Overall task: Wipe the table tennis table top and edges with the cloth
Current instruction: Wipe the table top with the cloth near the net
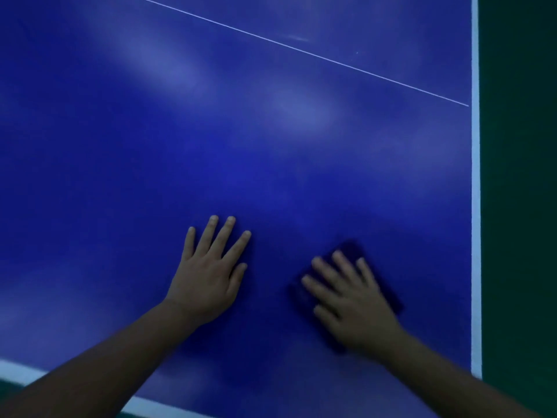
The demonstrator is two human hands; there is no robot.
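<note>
The blue table tennis table top (229, 131) fills most of the head view. A dark blue cloth (351, 250) lies flat on it near the lower right. My right hand (351, 300) presses down on the cloth with straight, spread fingers and covers most of it; the hand looks blurred. My left hand (211, 270) rests flat on the bare table to the left of the cloth, fingers spread, holding nothing.
A white edge line (475, 191) runs down the table's right side, with dark green floor (518, 206) beyond it. Another white edge line (18, 371) crosses the lower left corner. A thin white centre line (301, 50) runs diagonally across the top.
</note>
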